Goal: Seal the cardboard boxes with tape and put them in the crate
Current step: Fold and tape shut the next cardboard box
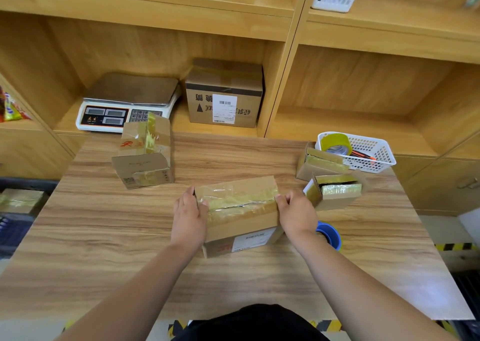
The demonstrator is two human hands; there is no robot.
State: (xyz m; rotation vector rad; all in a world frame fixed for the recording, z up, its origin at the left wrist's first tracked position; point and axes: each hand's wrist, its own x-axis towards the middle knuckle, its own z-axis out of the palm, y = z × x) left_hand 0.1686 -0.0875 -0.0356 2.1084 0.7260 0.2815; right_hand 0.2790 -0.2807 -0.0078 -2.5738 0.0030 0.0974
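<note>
A cardboard box (240,212) with yellowish tape across its top seam lies in the middle of the wooden table (104,236). My left hand (189,216) grips its left end and my right hand (296,214) grips its right end, thumbs on the tape. A blue tape roll (330,234) lies just right of my right wrist. Another taped box (145,153) stands at the left rear of the table. Two small boxes (335,192) with open flaps sit at the right. A dark crate (15,218) at the far left holds a taped box (19,200).
A white basket (374,156) at the right rear holds a yellow tape roll (335,143) and an orange-handled tool. On the shelf behind stand a weighing scale (124,106) and a larger labelled carton (224,99). Hazard-striped tape marks the floor near the table's front edge.
</note>
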